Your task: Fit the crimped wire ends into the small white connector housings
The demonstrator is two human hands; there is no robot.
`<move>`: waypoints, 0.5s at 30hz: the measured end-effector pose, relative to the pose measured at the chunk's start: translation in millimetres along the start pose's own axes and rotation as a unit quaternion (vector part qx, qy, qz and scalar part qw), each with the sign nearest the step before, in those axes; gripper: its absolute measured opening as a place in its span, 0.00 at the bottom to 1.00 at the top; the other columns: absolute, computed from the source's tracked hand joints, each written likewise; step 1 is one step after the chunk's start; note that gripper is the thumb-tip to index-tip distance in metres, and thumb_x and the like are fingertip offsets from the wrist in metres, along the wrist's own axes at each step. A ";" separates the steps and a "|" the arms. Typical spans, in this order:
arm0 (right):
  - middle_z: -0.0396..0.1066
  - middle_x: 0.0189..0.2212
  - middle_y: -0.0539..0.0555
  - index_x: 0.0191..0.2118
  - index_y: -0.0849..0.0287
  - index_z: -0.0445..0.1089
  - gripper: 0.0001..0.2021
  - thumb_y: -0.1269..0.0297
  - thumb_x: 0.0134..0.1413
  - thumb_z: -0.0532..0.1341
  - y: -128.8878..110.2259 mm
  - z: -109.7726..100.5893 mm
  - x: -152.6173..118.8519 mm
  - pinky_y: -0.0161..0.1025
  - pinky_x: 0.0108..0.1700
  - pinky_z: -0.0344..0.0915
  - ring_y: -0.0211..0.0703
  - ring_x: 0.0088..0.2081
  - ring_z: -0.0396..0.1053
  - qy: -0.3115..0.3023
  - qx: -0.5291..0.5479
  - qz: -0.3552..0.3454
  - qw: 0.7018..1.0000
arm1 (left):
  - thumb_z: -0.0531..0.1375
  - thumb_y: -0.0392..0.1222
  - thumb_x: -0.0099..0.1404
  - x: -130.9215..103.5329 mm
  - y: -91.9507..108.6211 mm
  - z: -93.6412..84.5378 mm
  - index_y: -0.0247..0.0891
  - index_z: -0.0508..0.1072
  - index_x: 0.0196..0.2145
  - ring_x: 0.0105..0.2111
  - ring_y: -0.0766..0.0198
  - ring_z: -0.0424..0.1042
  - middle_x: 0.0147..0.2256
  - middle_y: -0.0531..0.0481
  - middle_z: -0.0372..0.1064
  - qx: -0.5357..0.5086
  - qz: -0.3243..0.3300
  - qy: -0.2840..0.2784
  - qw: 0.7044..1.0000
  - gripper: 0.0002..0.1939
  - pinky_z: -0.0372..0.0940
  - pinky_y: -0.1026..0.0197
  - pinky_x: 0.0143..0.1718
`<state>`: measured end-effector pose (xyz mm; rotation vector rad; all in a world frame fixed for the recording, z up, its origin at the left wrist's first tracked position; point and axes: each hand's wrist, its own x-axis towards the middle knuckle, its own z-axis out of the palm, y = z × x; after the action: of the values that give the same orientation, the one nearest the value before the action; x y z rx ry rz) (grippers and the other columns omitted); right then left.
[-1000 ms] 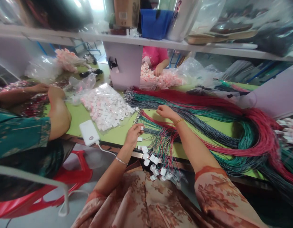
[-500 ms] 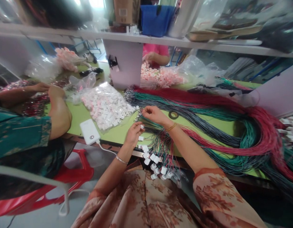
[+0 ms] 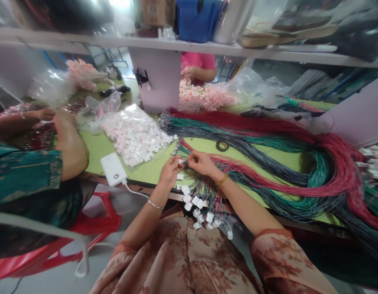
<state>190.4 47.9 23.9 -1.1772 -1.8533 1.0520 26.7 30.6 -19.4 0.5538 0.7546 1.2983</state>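
Between the fingertips of my left hand (image 3: 170, 172) is a small white connector housing (image 3: 180, 161). My right hand (image 3: 201, 163) is pinched close beside it, at the housing's right side, on a thin wire whose colour I cannot make out. Just behind both hands lie the metal-tipped ends of a wire bundle (image 3: 177, 148) in red, green and dark strands. Below my hands, several white connectors with wires attached (image 3: 199, 203) hang over the table's front edge. A clear bag of white connector housings (image 3: 136, 136) lies to the left.
A white power bank (image 3: 113, 168) with a cable lies at the front edge. A roll of dark tape (image 3: 222, 146) and long wire bundles (image 3: 336, 167) spread to the right. A co-worker's arm (image 3: 71, 143) is at left; a shelf (image 3: 158, 44) crosses above.
My right hand has come down from the wire ends to the connector housing in my left hand. The two hands now meet at the housing. The view has shifted slightly.
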 end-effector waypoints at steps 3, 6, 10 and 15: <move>0.62 0.20 0.46 0.28 0.61 0.66 0.05 0.64 0.45 0.59 3.9 2.7 0.0 0.31 0.25 0.53 0.32 0.22 0.55 0.009 -0.006 -0.002 1.000 | 0.71 0.42 0.50 -1.2 -1.3 1.4 0.35 0.73 0.33 0.28 0.70 0.68 0.30 0.51 0.71 0.018 0.009 0.000 1.000 0.15 0.66 0.62 0.39; 0.62 0.19 0.46 0.27 0.61 0.66 0.07 0.62 0.45 0.59 5.8 8.3 -0.7 0.31 0.25 0.52 0.32 0.22 0.55 0.013 -0.016 0.001 1.000 | 0.71 0.42 0.50 -2.8 -3.7 4.1 0.35 0.74 0.33 0.27 0.70 0.68 0.28 0.52 0.71 0.055 0.024 0.006 0.998 0.15 0.65 0.64 0.36; 0.63 0.20 0.47 0.26 0.61 0.65 0.08 0.61 0.47 0.59 5.0 10.6 -1.7 0.31 0.26 0.52 0.32 0.22 0.55 0.020 -0.034 -0.017 0.999 | 0.71 0.45 0.47 -4.0 -5.7 6.9 0.34 0.75 0.32 0.25 0.71 0.66 0.26 0.52 0.70 0.097 0.030 0.015 0.995 0.17 0.63 0.65 0.31; 0.63 0.20 0.47 0.26 0.61 0.66 0.06 0.65 0.49 0.57 6.8 5.5 -2.5 0.32 0.26 0.52 0.33 0.23 0.56 -0.014 -0.078 -0.049 0.996 | 0.71 0.49 0.47 -3.2 -5.6 7.6 0.34 0.76 0.33 0.24 0.72 0.66 0.28 0.52 0.71 0.097 0.032 0.031 0.994 0.19 0.64 0.64 0.32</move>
<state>189.1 45.9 15.1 -1.1506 -2.0240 0.8868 35.8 26.7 -18.1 0.7013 0.9265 1.3137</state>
